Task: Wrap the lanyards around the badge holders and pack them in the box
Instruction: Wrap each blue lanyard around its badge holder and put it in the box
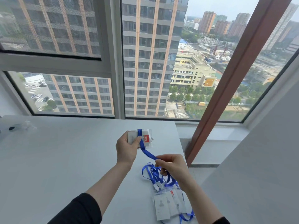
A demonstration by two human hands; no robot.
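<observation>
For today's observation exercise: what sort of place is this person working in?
Probably an office or flat high up in a city tower. A plain white table stands against large windows, which look down on high-rise blocks and streets far below.

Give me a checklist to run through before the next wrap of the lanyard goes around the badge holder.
1. Left hand has a firm grip on the badge holder: ok.
2. Right hand pinches the blue lanyard: ok.
3. Strap between the hands is taut: ok.
4. Strap lies flat, without a twist: cannot tell.
5. Loose tail is free of the other badges on the table: cannot tell, the straps overlap.
6. Box within reach: cannot tell, none in view.
</observation>
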